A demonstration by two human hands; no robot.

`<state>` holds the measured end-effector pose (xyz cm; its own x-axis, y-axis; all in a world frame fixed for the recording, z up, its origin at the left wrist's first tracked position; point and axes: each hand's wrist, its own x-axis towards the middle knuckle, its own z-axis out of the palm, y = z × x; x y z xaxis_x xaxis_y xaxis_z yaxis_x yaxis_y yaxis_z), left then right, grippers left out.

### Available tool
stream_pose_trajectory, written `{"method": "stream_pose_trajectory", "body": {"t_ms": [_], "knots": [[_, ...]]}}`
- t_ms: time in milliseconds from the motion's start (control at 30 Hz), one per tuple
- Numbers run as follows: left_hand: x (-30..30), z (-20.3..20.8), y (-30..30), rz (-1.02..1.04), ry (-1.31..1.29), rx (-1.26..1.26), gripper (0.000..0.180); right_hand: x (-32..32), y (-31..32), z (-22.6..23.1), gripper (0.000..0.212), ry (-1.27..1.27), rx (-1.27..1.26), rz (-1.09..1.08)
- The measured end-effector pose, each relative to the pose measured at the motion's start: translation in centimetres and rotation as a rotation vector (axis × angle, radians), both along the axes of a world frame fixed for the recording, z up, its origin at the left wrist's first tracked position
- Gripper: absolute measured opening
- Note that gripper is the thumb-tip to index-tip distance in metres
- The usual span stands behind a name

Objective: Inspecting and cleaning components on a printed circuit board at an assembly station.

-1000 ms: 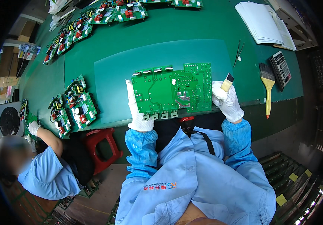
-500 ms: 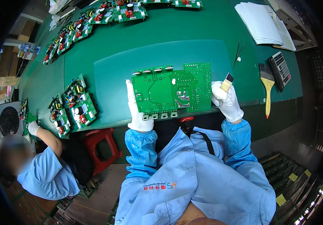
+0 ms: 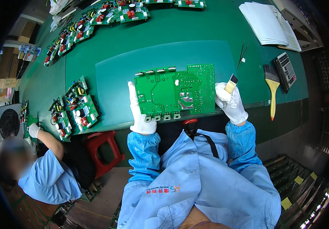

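Two white-gloved hands are working around one green circuit board (image 3: 164, 91), which is showing its trace side up over the teal mat (image 3: 113, 76), near the table's front edge. Left hand (image 3: 136, 114) is holding it by the left edge, one finger running straight along the side; the rest are hiding, so can't tell how tight. Right hand (image 3: 231, 103) is closing around a small dark-tipped brush (image 3: 230, 87), tip pointing away from the board.

Progress-wise, I'd guess this board is sitting mid-job: it's in hand, but nothing's being brushed right now, and it's not resting with the others. More boards (image 3: 84, 107) are standing off left, parts side up; can't tell if they're waiting or finished.
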<state>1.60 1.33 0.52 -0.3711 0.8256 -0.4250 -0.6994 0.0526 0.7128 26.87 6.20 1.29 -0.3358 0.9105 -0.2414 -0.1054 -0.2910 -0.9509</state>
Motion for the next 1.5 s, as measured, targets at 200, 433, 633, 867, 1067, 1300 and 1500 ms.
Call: {"method": "stream_pose_trajectory", "body": {"t_ms": [200, 433, 633, 867, 1067, 1300, 1500], "knots": [[-0.2, -0.5, 0.1, -0.009, -0.067, 0.018, 0.051, 0.0, 0.0, -0.2, 0.029, 0.009, -0.019, -0.022], [-0.2, -0.2, -0.1, -0.009, -0.052, 0.035, 0.048, 0.0, 0.0, -0.3, 0.029, 0.025, -0.018, -0.019], [0.0, 0.2, 0.1, -0.005, -0.061, 0.021, 0.049, 0.0, 0.0, -0.3, 0.028, 0.019, -0.025, -0.028], [0.0, 0.2, 0.3, -0.006, -0.078, 0.006, 0.051, 0.0, -0.1, -0.4, 0.026, 0.039, -0.033, -0.040], [-0.1, -0.5, -0.1, -0.021, -0.044, 0.032, 0.051, 0.0, -0.2, -1.0, 0.025, 0.041, -0.034, -0.055], [-0.3, -0.4, 0.2, -0.014, -0.060, 0.037, 0.049, 0.1, -0.1, -0.6, 0.026, 0.066, -0.022, -0.048], [0.0, -0.2, 0.5, -0.003, -0.046, 0.041, 0.049, 0.0, 0.2, -0.4, 0.027, 0.045, 0.000, -0.038]]}}
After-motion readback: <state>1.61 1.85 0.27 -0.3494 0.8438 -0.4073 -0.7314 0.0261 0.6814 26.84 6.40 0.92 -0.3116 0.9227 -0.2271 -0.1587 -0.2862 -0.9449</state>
